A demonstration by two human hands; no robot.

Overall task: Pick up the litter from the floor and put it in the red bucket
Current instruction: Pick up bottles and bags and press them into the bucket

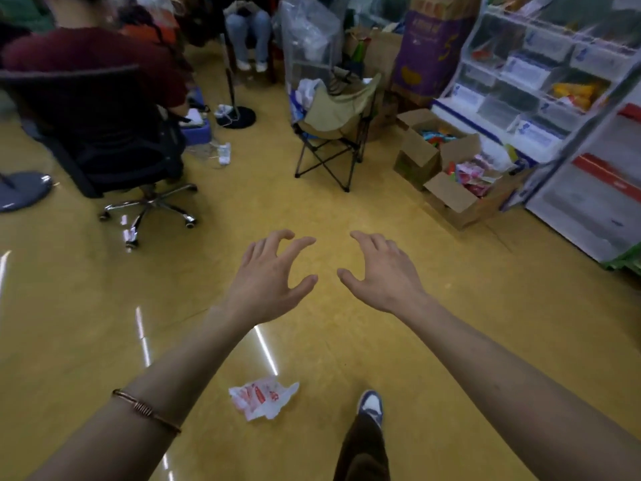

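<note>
Lying crumpled: wrapper (262,401), print illegible.

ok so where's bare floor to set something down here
Bare floor lies between the office chair and the folding chair, and left of the crumpled wrapper. Crowded along the right, by the open cardboard boxes and shelves.
</note>
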